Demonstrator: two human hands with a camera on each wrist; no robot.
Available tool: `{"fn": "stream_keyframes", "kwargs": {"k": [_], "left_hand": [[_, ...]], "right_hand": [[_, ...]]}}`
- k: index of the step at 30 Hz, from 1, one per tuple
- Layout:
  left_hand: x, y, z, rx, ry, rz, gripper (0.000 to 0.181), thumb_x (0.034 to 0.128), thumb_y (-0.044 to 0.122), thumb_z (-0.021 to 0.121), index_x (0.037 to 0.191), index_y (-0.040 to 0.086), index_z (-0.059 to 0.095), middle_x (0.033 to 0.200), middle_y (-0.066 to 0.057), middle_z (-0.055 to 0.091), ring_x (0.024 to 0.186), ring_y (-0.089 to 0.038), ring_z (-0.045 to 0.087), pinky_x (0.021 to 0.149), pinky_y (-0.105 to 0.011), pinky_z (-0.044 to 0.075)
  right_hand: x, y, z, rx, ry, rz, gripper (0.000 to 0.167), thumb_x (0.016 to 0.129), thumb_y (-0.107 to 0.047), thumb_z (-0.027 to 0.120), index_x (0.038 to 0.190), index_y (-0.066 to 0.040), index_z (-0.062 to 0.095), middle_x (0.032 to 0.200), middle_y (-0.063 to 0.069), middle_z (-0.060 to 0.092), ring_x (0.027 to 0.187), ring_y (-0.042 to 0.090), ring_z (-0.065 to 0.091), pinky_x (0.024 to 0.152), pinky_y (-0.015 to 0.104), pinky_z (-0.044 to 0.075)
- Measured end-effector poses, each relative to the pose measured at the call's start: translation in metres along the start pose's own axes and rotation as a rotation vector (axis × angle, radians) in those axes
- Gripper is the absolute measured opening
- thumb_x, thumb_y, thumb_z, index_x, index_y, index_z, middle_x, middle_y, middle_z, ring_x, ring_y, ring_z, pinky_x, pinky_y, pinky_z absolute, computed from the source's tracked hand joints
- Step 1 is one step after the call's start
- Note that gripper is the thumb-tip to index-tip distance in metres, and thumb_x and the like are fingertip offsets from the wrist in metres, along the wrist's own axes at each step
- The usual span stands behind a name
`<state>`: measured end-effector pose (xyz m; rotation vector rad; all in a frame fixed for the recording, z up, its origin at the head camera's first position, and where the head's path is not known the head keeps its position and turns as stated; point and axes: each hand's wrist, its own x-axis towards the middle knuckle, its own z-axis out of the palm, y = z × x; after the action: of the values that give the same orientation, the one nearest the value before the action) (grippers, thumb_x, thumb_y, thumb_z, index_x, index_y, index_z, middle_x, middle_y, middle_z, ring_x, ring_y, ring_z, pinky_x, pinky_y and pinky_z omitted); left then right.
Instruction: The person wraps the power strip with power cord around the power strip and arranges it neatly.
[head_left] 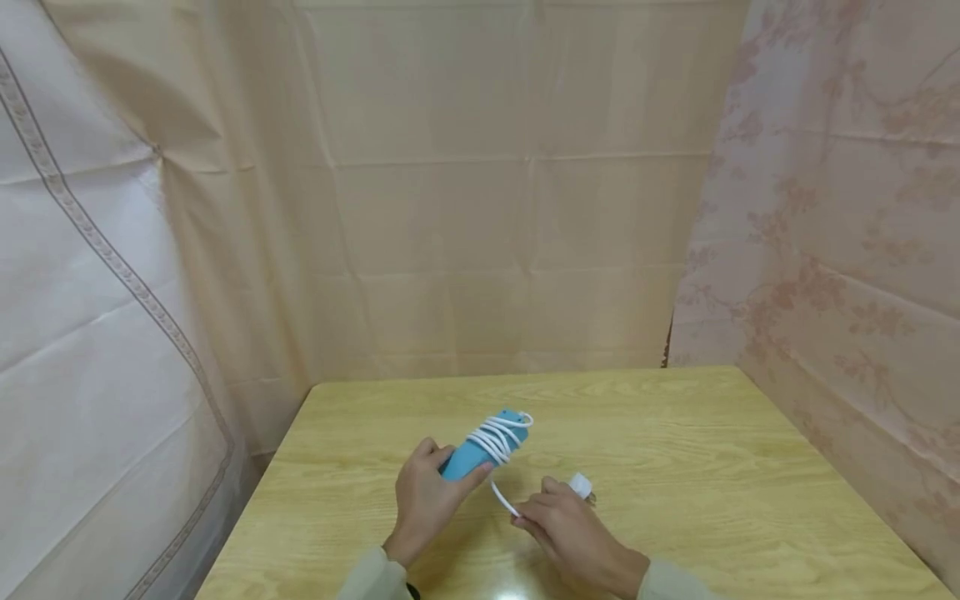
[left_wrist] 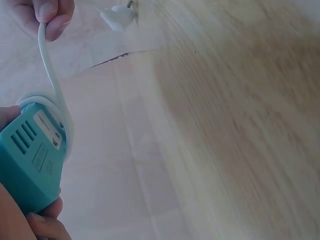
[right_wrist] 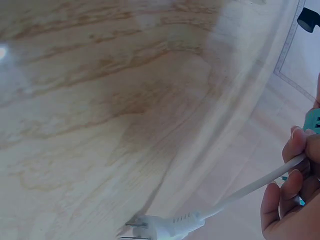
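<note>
My left hand [head_left: 429, 498] grips a blue power strip [head_left: 465, 461] by its near end, raised over the table and tilted. Several turns of white cord [head_left: 497, 437] wrap around the strip's far half. In the left wrist view, slots and moulded lettering show on the end of the strip [left_wrist: 35, 160]. My right hand [head_left: 572, 535] pinches the loose stretch of cord between thumb and fingers. Past that hand hangs the cord's white plug [head_left: 581, 485]; its metal prongs show in the right wrist view, where the plug [right_wrist: 167, 227] points away from the fingers.
Beneath both hands is a light wood-grain table [head_left: 675, 442]. A beige curtain [head_left: 450, 208] hangs behind it, with a white cloth [head_left: 90, 333] on the left and a floral cloth [head_left: 847, 250] on the right.
</note>
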<state>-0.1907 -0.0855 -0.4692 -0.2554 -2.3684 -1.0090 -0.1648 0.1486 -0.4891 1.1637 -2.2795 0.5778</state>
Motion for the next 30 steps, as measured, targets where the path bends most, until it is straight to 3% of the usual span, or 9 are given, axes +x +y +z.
{"fn": "stream_keyframes", "kwargs": {"k": [7,15,20,27,30], "left_hand": [[-0.002,-0.002,0.003,0.174,0.09,0.208,0.047,0.0716,0.048,0.092,0.081,0.005,0.076,0.073,0.006,0.044,0.059,-0.004,0.035,0.051,-0.019,0.032],[-0.003,-0.001,0.003,0.365,0.1,0.374,0.058,0.0654,0.053,0.095,0.085,0.001,0.077,0.076,0.003,0.046,0.062,-0.009,0.041,0.05,-0.019,0.036],[-0.005,-0.001,0.004,0.442,0.078,0.429,0.058,0.0647,0.055,0.095,0.084,0.003,0.076,0.076,0.004,0.045,0.063,-0.009,0.04,0.049,-0.018,0.035],[-0.006,0.0,0.004,0.462,0.044,0.472,0.055,0.0656,0.054,0.094,0.081,0.005,0.075,0.076,0.004,0.046,0.063,-0.008,0.04,0.049,-0.018,0.034],[-0.006,0.002,0.003,0.453,0.029,0.476,0.054,0.066,0.053,0.094,0.081,0.006,0.074,0.076,0.005,0.046,0.064,-0.007,0.04,0.05,-0.017,0.035]], "right_hand": [[-0.004,0.005,-0.002,-0.006,0.043,-0.014,0.009,0.092,-0.018,0.077,0.099,-0.017,0.081,0.083,-0.017,0.07,0.072,-0.002,0.029,0.066,0.014,0.027],[-0.001,0.01,-0.006,-0.072,0.081,-0.041,0.006,0.088,-0.018,0.081,0.094,-0.016,0.081,0.078,-0.018,0.066,0.072,0.0,0.03,0.067,0.016,0.029],[-0.001,0.012,-0.008,-0.101,0.063,-0.048,0.004,0.089,-0.019,0.081,0.091,-0.015,0.08,0.076,-0.019,0.062,0.073,0.001,0.03,0.067,0.017,0.029],[0.001,0.014,-0.013,-0.137,0.065,-0.085,0.008,0.085,-0.017,0.084,0.086,-0.017,0.076,0.075,-0.017,0.057,0.073,0.003,0.03,0.068,0.02,0.028],[0.002,0.016,-0.014,-0.144,0.08,-0.105,0.009,0.093,-0.02,0.078,0.084,-0.019,0.074,0.076,-0.017,0.056,0.074,0.004,0.031,0.068,0.021,0.029]]}}
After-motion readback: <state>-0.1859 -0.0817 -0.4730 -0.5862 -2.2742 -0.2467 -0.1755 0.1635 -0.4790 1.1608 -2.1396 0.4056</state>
